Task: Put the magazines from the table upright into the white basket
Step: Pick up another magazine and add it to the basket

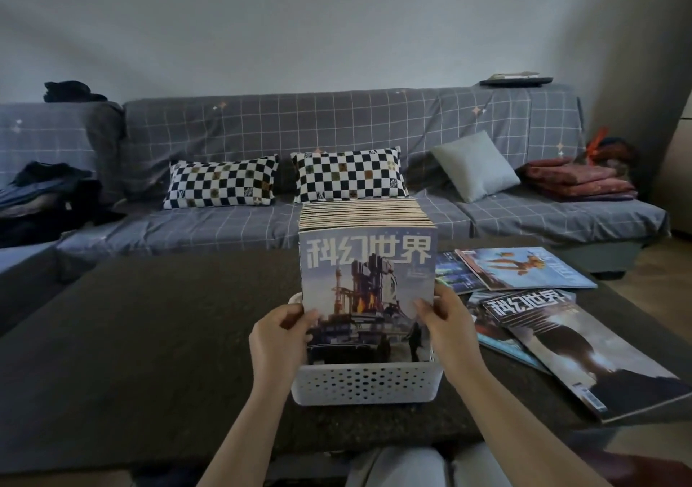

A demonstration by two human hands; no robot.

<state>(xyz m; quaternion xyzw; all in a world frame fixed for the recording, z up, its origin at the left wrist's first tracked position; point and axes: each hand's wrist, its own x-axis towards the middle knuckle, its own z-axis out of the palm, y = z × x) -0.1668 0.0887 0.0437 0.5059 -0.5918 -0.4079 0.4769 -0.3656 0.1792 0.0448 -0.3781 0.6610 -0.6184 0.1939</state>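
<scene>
A white perforated basket stands on the dark table, packed with several upright magazines. The front magazine, with a rocket tower on its cover, stands upright at the near end of the basket. My left hand grips its lower left edge and my right hand grips its lower right edge. Several more magazines lie flat on the table to the right of the basket, one with a blue cover at the back.
A grey checked sofa runs behind the table, with two chequered pillows, a grey cushion and folded red cloth. Dark clothes are piled at the left. My knees are at the table's near edge.
</scene>
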